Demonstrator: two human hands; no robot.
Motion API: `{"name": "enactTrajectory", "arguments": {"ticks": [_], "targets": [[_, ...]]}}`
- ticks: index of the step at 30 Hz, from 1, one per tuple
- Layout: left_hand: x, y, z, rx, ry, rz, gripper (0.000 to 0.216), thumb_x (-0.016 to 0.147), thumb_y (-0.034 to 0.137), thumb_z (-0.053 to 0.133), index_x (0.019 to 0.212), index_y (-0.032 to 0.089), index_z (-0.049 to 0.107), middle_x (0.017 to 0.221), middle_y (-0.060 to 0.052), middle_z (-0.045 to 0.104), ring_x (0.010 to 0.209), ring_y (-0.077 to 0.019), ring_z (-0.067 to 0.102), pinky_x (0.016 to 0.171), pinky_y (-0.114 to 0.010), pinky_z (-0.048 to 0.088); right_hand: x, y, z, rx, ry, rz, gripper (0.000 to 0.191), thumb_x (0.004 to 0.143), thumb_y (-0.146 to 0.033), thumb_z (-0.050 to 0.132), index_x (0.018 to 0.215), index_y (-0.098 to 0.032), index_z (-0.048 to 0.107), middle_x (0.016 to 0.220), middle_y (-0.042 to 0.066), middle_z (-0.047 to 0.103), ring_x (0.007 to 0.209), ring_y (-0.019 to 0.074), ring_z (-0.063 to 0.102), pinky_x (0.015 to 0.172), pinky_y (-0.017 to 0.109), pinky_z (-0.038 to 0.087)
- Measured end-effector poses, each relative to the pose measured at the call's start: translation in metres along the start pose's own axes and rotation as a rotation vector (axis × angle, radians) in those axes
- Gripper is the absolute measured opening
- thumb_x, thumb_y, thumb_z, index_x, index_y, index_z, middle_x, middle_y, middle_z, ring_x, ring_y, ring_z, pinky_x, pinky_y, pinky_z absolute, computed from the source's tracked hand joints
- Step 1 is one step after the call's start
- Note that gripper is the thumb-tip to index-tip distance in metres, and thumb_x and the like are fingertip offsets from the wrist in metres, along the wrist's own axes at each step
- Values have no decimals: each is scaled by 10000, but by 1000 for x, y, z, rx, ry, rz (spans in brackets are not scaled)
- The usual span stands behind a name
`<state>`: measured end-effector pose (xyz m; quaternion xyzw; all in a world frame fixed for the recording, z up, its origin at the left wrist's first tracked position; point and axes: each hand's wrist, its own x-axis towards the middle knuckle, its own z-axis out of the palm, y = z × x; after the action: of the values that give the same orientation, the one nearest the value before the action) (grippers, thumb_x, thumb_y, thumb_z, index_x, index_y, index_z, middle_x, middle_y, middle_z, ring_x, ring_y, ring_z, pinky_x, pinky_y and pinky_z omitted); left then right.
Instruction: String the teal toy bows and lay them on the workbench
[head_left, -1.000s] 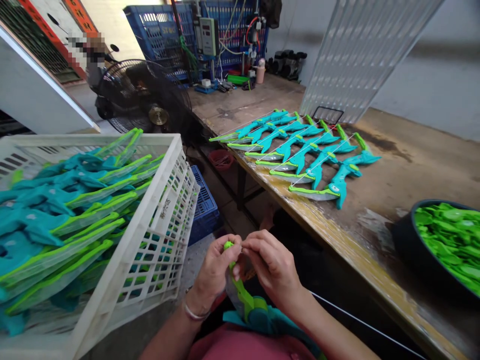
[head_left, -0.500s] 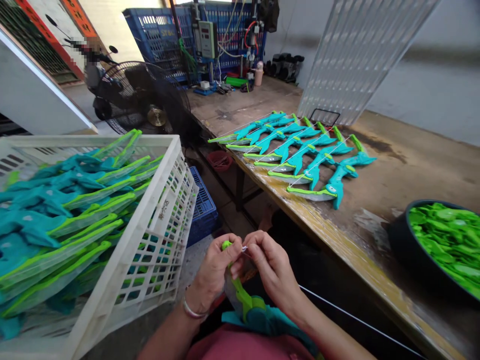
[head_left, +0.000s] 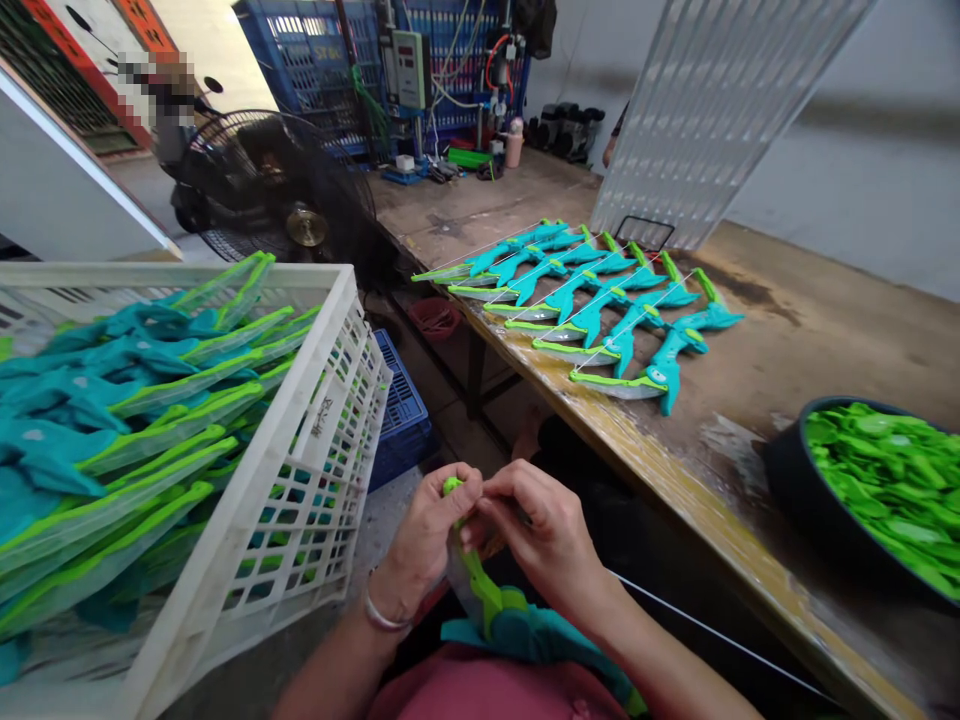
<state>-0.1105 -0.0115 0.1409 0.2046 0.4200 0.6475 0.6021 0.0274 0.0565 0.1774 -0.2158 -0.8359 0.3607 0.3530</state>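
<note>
A green and teal toy bow (head_left: 487,600) rests upright on my lap. My left hand (head_left: 424,535) is closed around its green upper tip. My right hand (head_left: 544,535) pinches at the same tip, fingers pressed together on a thin white string (head_left: 705,625) that runs off to the lower right. On the wooden table (head_left: 810,340) lies a row of several strung toy bows (head_left: 592,300), side by side.
A white plastic crate (head_left: 307,450) full of unstrung bows stands at my left. A black tub of green plastic parts (head_left: 877,480) sits on the table at right. A floor fan (head_left: 277,190), a blue crate (head_left: 401,405) and a corrugated panel (head_left: 697,110) stand beyond.
My right-hand fingers have closed in against the bow's tip and my left thumb. The view has shifted slightly; the bow stays on my lap.
</note>
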Motion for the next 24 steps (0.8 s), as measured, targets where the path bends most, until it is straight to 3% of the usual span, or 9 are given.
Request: {"name": "enactTrajectory", "arguments": {"ticks": [9,14,18,21,24], "targets": [[10,-2,-2,18,-206,18,361,901,398,733,711,175,522,518,63,429,412,-63,352,404,-187,276,-18,-24,-40,-361,-152,26,188,1021,-136,468,856,-198,536,796,21,572,694,146,548,614,267,407],[20,-9,-3,-54,-429,65,394,860,414,772,678,161,530,571,42,435,434,-54,358,421,-189,264,-30,-32,-27,-643,-167,-169,213,963,-128,428,776,-205,494,719,29,551,619,168,509,570,309,378],[27,-5,1,-124,-569,145,439,842,413,789,619,158,510,570,39,405,423,-52,356,420,-193,259,-30,-36,-15,-713,-20,-285,229,942,-123,442,736,-208,499,646,11,507,548,161,452,520,323,332],[37,10,-1,-167,-513,236,416,857,385,779,621,164,517,566,43,402,407,-56,338,392,-190,245,-29,-42,-15,-736,55,-313,256,939,-100,461,708,-198,509,646,14,495,567,156,446,525,319,329],[59,33,-17,-258,-359,332,387,822,364,818,641,167,538,567,55,408,387,-58,303,342,-192,224,-33,-41,-17,-720,104,-379,295,926,-75,435,667,-209,484,614,9,452,555,156,402,503,321,291]]}}
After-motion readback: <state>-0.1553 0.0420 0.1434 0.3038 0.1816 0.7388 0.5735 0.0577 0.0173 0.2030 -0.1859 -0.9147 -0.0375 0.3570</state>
